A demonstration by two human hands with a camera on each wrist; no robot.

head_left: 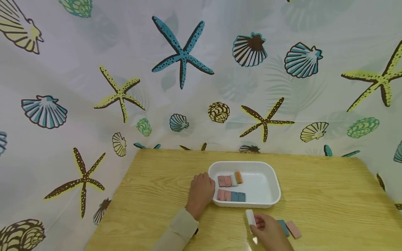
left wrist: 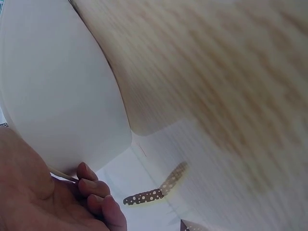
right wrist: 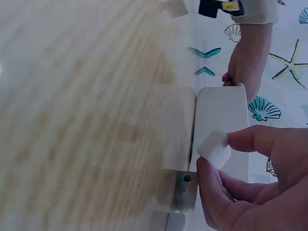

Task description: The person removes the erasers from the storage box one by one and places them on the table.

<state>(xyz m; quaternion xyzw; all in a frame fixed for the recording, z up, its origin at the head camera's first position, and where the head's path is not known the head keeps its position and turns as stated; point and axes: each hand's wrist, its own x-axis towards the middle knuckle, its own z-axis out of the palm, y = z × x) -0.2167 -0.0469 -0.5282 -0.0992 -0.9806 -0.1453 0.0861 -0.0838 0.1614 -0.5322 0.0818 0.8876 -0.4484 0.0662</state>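
White block [head_left: 250, 217], pinched between the thumb and fingers of my right hand [head_left: 267, 228], just outside the near wall of the tray [head_left: 276, 191]. My left hand [head_left: 201, 190] grips the tray's side rim. The block is probably light and stiff, its smooth-looking faces perhaps slightly slippery; opposite edges should give the surest hold. Marks on the pink pieces [head_left: 221, 181] in the tray are too small to read; no brand is legible.
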